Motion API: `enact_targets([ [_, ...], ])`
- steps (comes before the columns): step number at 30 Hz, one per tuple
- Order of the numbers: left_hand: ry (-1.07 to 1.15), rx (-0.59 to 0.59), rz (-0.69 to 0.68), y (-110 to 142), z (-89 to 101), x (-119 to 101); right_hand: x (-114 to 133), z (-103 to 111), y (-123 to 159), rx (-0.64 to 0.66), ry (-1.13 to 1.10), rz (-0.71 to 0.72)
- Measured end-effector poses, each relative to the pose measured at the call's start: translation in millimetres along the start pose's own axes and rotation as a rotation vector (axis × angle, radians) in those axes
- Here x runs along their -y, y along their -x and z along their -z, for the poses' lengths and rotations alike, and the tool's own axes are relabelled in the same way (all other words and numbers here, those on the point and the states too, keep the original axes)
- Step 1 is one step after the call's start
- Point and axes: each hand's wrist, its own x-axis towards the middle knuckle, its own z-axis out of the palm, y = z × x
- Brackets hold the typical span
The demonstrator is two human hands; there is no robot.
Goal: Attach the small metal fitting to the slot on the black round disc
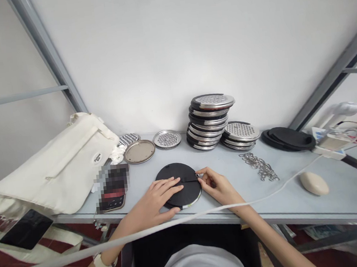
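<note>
A round black disc [179, 197] lies near the front edge of the table, with a raised strip across its right half and a pale rim at the lower right. Spread flat over its left side, my left hand [159, 195] presses on it with the fingers apart. At the disc's right edge, thumb and forefinger of my right hand [216, 184] pinch a small dark, shiny piece by the strip's end; its kind is too small to make out. Several bent metal clips [259, 166] lie in a loose heap to the right.
Behind the disc stand a tall stack [211, 121] and a low stack [241, 134] of perforated metal discs. Black discs [289, 138] and a beige rounded object [314, 183] lie right. Left are a phone [112, 189] and white bag [60, 163]. A white cable [218, 209] crosses in front.
</note>
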Motion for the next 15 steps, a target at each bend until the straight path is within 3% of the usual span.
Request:
enact_targets([
  [15,0.009,0.007,0.004,-0.2,0.8,-1.0,3.4,0.9,-0.3,0.019,0.014,-0.001],
])
